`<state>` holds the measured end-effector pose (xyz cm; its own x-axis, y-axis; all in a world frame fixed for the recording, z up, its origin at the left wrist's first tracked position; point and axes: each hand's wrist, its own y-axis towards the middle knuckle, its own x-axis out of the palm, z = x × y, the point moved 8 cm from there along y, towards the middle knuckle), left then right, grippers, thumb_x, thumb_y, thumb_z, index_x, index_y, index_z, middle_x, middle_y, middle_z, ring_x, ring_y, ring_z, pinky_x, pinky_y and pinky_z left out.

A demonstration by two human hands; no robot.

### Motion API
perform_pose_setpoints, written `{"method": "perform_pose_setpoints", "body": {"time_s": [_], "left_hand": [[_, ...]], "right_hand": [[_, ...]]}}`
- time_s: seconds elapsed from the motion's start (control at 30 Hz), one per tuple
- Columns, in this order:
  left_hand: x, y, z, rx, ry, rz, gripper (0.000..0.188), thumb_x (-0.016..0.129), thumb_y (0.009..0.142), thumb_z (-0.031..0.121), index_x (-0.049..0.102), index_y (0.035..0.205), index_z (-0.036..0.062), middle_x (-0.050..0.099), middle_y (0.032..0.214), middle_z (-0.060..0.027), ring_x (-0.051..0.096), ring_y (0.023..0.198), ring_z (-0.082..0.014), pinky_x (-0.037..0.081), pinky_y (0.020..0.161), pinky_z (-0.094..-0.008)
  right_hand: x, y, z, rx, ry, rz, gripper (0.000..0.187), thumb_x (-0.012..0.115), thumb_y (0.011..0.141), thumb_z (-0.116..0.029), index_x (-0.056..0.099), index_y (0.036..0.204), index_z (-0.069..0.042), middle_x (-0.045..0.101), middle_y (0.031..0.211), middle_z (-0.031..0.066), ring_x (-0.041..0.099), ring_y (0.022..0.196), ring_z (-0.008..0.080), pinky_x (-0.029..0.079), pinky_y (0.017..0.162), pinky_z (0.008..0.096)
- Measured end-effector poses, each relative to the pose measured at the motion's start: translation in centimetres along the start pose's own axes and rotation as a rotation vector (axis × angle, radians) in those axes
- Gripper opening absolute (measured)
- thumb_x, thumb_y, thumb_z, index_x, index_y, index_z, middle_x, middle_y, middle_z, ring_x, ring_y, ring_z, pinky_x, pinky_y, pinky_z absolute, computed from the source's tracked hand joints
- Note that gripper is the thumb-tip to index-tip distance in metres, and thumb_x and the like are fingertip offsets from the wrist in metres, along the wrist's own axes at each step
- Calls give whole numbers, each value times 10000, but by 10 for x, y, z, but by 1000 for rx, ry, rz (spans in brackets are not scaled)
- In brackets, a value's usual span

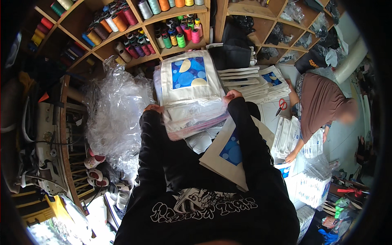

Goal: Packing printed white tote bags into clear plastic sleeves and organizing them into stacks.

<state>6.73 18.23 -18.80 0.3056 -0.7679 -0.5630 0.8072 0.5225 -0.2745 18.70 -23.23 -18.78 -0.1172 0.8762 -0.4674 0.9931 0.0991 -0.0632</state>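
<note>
A cream canvas bag (167,90) with a blue printed panel of circles lies on top of a stack of clear plastic-wrapped packs (194,118) in front of me. My left hand (153,108) is closed at the bag's near left corner, its fingers partly hidden. At the near right corner, my right hand (232,95) pinches the edge. Clear film shows just below both hands. Across my lap lies another cream canvas bag (216,161), its blue panel partly covered by my right forearm.
Crumpled clear plastic (116,122) heaps up at left. Wooden shelves (159,18) hold thread spools behind. Folded canvas bags (245,83) are piled at right, near red-handled scissors (281,107) on the tiled floor. Another person (322,98) handles stacked bags (286,132) there.
</note>
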Motion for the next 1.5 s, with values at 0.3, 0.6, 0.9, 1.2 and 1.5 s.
{"method": "perform_pose_setpoints", "body": {"time_s": [0.3,0.6,0.9,1.2,1.5], "left_hand": [[11,8,23,38,-418,-69,343,692,705,326,631,864,28,640,719,-75,603,651,-141,480,606,-273],[19,4,55,-59,-58,-220,318,669,727,327,620,874,48,620,731,-88,593,656,-188,484,602,-294],[17,-21,97,-59,-913,-188,212,601,807,195,473,953,110,583,934,-107,603,760,-244,547,601,-398],[-28,-49,150,92,-1205,-329,359,559,826,356,449,1080,128,547,1041,-70,554,905,-253,494,724,-403],[45,-107,164,39,-1383,-188,662,647,732,34,251,1219,247,441,1090,-113,516,935,-317,475,693,-536]], "right_hand": [[0,-2,-20,67,132,24,288,622,785,-250,569,865,22,619,699,87,571,554,132,447,486,251],[1,3,-54,141,-255,110,462,739,609,-395,593,791,5,612,690,123,595,641,228,470,618,315],[-4,8,-57,224,116,-72,343,735,676,-296,616,850,-25,587,642,29,493,502,84,400,467,224],[-1,-40,-120,374,1098,-283,78,594,806,-88,525,842,-93,511,715,-13,372,449,73,302,418,248],[13,-76,-138,248,1171,-333,158,587,795,-40,504,923,-80,520,772,26,358,498,57,289,440,223]]}}
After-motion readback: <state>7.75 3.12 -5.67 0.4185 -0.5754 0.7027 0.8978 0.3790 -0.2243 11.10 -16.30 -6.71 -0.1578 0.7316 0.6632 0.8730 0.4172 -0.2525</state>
